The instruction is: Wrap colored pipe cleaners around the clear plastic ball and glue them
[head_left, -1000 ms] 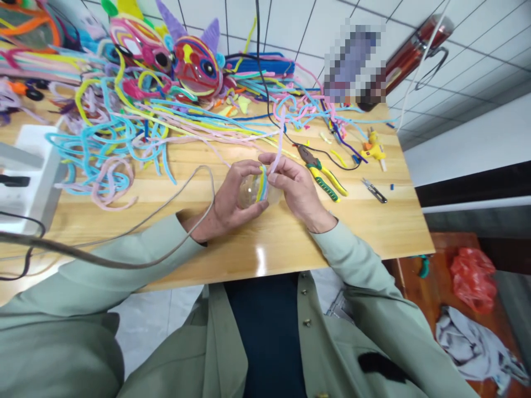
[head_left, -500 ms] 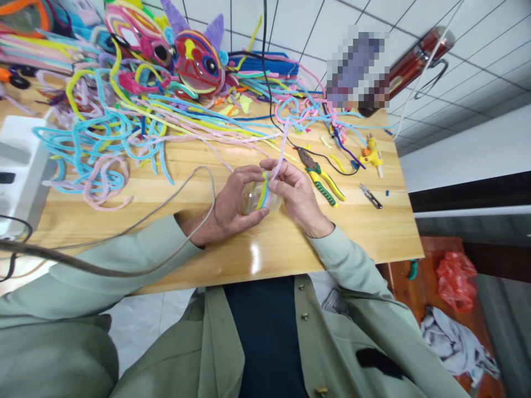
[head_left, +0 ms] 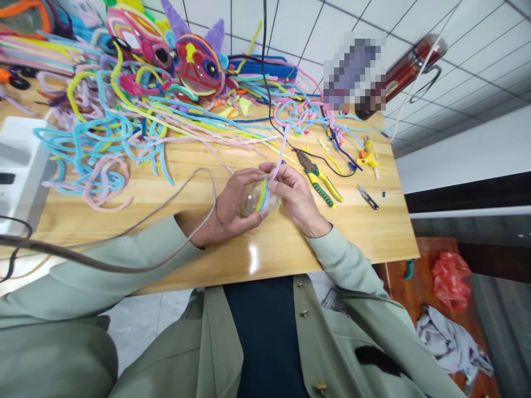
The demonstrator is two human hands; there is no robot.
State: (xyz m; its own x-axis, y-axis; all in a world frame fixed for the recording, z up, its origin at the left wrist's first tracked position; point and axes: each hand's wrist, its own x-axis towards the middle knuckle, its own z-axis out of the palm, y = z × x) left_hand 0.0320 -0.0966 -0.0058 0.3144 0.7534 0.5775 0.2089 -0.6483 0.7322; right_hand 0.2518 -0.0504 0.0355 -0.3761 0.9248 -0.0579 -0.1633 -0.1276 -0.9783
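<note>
My left hand is closed around the left side of a clear, rounded plastic piece, thumb below and fingers above. Yellow, blue and pale pink strips run across the middle of this piece. My right hand pinches a lilac pipe cleaner at the right side of the piece. The pipe cleaner's free end points up and away from me. Part of the plastic piece is hidden behind my fingers.
Pliers with yellow-green handles, small snips and a yellow glue gun lie to the right. Tangled pipe cleaners and decorated fish-like figures fill the back left. A cable loops over my left forearm.
The pale pink strip now shows more clearly along the blue one on the plastic piece. Both hands keep nearly the same place and hold. The view has shifted slightly.
</note>
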